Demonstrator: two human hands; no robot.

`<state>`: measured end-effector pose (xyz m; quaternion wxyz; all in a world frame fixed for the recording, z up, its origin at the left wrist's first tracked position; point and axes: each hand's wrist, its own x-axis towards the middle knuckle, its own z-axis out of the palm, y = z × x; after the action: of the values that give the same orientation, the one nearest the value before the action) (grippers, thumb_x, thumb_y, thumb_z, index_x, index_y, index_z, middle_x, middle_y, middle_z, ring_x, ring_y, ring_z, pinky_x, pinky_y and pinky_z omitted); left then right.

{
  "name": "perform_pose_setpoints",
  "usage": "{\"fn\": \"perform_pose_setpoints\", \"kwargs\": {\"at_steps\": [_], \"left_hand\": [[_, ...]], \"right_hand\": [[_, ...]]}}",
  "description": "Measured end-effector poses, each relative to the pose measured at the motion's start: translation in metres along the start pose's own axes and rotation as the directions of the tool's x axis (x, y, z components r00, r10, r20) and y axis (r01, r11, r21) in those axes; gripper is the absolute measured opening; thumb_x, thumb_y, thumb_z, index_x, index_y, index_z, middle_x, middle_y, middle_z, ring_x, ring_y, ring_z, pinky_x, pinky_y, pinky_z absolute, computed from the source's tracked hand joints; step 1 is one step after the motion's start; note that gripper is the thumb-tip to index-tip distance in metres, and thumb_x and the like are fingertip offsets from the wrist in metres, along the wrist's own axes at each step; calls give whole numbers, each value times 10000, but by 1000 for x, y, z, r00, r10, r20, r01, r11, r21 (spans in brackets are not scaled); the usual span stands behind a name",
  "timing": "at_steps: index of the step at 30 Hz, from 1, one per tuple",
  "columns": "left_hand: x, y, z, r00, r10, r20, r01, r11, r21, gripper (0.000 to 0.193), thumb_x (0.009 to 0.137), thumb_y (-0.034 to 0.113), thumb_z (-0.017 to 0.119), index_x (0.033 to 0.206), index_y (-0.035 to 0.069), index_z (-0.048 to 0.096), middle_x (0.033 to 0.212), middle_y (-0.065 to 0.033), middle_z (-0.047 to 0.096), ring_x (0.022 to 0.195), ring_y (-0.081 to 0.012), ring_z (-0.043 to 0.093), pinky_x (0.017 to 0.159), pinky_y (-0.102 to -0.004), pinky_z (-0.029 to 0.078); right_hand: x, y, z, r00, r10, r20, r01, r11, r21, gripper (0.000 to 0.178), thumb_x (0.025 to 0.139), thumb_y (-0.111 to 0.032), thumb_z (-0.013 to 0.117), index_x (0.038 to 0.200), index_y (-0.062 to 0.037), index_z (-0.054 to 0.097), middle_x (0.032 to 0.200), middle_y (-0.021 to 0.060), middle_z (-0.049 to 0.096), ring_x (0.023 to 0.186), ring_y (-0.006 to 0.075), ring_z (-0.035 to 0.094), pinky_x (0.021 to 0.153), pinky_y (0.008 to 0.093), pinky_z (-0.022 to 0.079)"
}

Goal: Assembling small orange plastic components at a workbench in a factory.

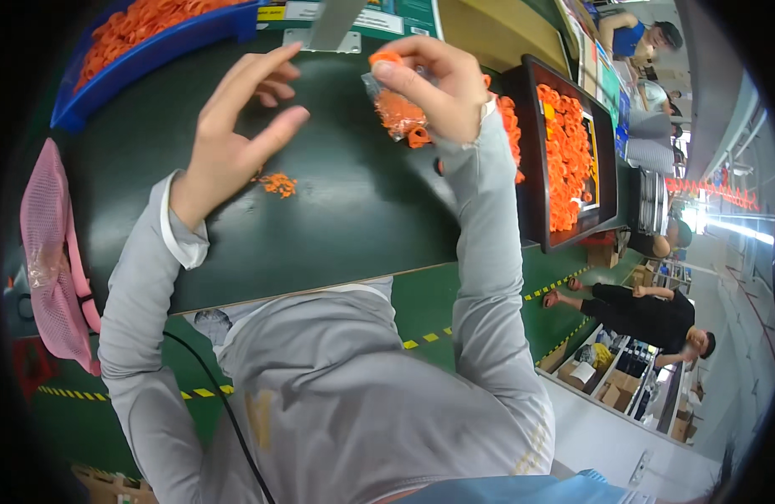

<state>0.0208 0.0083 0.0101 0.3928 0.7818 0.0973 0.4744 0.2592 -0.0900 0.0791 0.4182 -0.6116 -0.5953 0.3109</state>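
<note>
Over the dark green tabletop (345,227), my left hand (236,126) is raised with its fingers apart and nothing in it. My right hand (446,88) pinches a small orange plastic part (386,59) between thumb and fingers. Just below that hand is a clear plastic bag (396,107) filled with small orange pieces; whether the hand also touches it I cannot tell. A loose orange ring-shaped part (418,137) sits beside the bag. Near my left wrist lies a little heap of tiny orange bits (278,184).
A blue bin (157,59) heaped with orange parts stands at the far left. To the right, a black tray (537,168) holds more orange parts, with others beside it. A metal post (333,29) rises at the back. Pink mesh fabric (47,252) hangs over the left edge.
</note>
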Motion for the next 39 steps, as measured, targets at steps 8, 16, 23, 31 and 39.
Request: {"fn": "perform_pose_setpoints", "kwargs": {"at_steps": [8, 16, 23, 31, 39], "left_hand": [[-4, -2, -14, 982, 104, 159, -114, 992, 56, 376, 791, 7, 778, 1155, -14, 689, 943, -113, 570, 861, -259, 592, 739, -325, 495], [3, 5, -25, 853, -443, -276, 326, 865, -381, 204, 875, -33, 726, 1066, -46, 656, 971, -113, 686, 833, -202, 685, 739, -321, 565], [-6, -33, -33, 877, -372, -303, 300, 918, -258, 149, 872, 95, 803, 951, -18, 748, 808, -22, 710, 676, -94, 641, 614, -241, 485], [4, -15, -30, 851, -470, -234, 371, 854, -365, 213, 863, -64, 757, 1044, -24, 651, 890, -48, 692, 713, -72, 638, 605, -200, 509], [-6, -10, -25, 881, -395, 259, 465, 626, -626, 195, 903, 54, 766, 1066, -23, 691, 1220, -158, 702, 1073, -177, 689, 953, -312, 549]], "right_hand": [[13, -2, 64, 929, 96, 356, -271, 833, 482, 501, 858, 27, 766, 1309, 97, 562, 1036, 141, 723, 937, 168, 698, 863, 295, 575], [11, 27, 56, 914, -135, 383, 185, 978, -97, 120, 859, -40, 765, 978, -23, 764, 981, 77, 708, 905, 184, 656, 811, 303, 517], [6, 32, 100, 815, -404, 415, 526, 815, -241, 241, 791, -143, 817, 1026, -130, 771, 898, -1, 634, 882, 199, 610, 847, 339, 425], [6, 31, 107, 773, -472, 425, 606, 747, -273, 163, 821, -141, 795, 978, -118, 757, 879, -10, 619, 853, 186, 604, 785, 335, 406], [0, 18, 86, 956, -192, -222, 245, 940, 239, 84, 871, 0, 744, 951, -11, 726, 722, -40, 427, 657, 53, 400, 607, 221, 353]]}}
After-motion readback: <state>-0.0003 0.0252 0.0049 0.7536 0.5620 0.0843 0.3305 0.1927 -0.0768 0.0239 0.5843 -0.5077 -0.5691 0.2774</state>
